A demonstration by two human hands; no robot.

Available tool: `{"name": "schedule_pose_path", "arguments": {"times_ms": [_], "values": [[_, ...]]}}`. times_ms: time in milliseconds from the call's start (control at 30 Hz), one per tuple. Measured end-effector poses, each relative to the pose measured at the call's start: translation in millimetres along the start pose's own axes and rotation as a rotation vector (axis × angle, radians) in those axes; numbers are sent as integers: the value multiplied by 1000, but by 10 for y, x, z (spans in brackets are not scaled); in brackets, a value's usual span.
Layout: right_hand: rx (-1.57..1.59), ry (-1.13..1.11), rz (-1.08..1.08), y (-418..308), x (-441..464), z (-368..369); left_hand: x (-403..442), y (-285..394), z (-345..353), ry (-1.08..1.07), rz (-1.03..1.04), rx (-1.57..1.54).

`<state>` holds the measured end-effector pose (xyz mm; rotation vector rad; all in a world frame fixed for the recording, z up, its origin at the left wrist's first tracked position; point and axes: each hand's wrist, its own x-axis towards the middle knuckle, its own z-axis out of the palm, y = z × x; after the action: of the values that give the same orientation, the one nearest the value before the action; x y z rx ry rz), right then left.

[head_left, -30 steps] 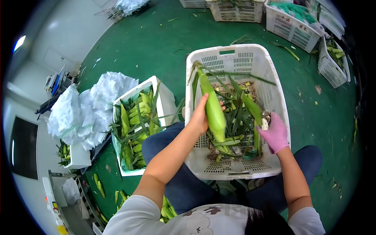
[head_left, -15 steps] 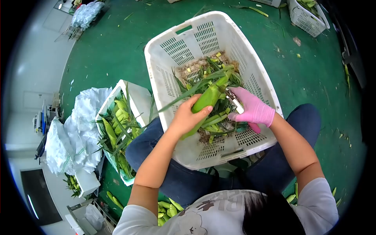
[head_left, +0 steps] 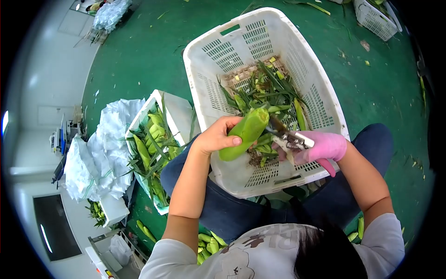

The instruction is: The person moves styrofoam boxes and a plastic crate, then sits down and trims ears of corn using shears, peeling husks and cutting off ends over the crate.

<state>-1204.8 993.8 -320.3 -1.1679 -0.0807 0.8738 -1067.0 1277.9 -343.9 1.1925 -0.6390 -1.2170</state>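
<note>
The floor is green and messy, with little scraps and bits of leaf here and there. A big white basket stands on it in front of the person's knees. Green leaves lie in the bottom.

The left hand has its fingers wrapped around a green corn, which is up over the near part of the basket. The right hand, in a pink glove, is curled around some clippers. The blades are close to the corn's flat end; I can't tell if they touch it.

On the left is a white box full of more corn, with shiny pale bags next to it. Loose ears lie on the floor by the person's legs. A pale wall runs along the left side, with a dark panel low down. A smaller basket sits far off at the top right.
</note>
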Motion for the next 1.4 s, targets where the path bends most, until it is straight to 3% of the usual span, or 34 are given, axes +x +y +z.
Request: {"name": "schedule_pose_path", "arguments": {"times_ms": [100, 200, 267, 333, 500, 600, 733, 833, 933, 967, 1067, 1167, 1200, 1267, 1300, 1333, 1400], "values": [[-99, 24, -94, -34, 19, 79, 79, -119, -56, -246, -238, 8], [-222, 176, -106, 125, 109, 42, 153, -251, 59, -290, -220, -253], [230, 331, -222, 150, 147, 78, 192, -212, 120, -94, -105, -134], [356, 455, -295, 159, 160, 27, 251, -303, 181, 132, 69, 92], [587, 403, -239, 140, 193, 154, 427, -307, 410, 523, 254, 557], [620, 548, -218, 168, 258, 212, 485, -384, 455, 603, 430, 835], [394, 596, -259, 204, 288, 118, 443, -342, 558, 814, 376, 1283], [285, 650, -322, 255, 352, 112, 451, -339, 587, 849, 392, 1347], [366, 629, -284, 46, 289, 308, 578, -640, 677, 628, 210, -64], [388, 643, -294, 53, 303, 355, 537, -725, 677, 572, 14, -284], [456, 600, -410, 136, 313, 438, 495, -760, 654, 322, 73, -421], [516, 572, -429, 145, 231, 457, 494, -668, 644, 321, 42, -273], [576, 628, -527, 171, 274, 452, 532, -622, 639, 354, 74, -49], [797, 405, -544, 247, 209, 248, 488, -667, 525, 434, 149, 543], [783, 432, -534, 260, 210, 162, 435, -497, 516, 491, 114, 639], [768, 452, -526, 281, 222, 72, 334, -385, 508, 642, 208, 911], [736, 390, -494, 396, 239, -239, -130, -35, 508, 955, 262, 1174]]}}
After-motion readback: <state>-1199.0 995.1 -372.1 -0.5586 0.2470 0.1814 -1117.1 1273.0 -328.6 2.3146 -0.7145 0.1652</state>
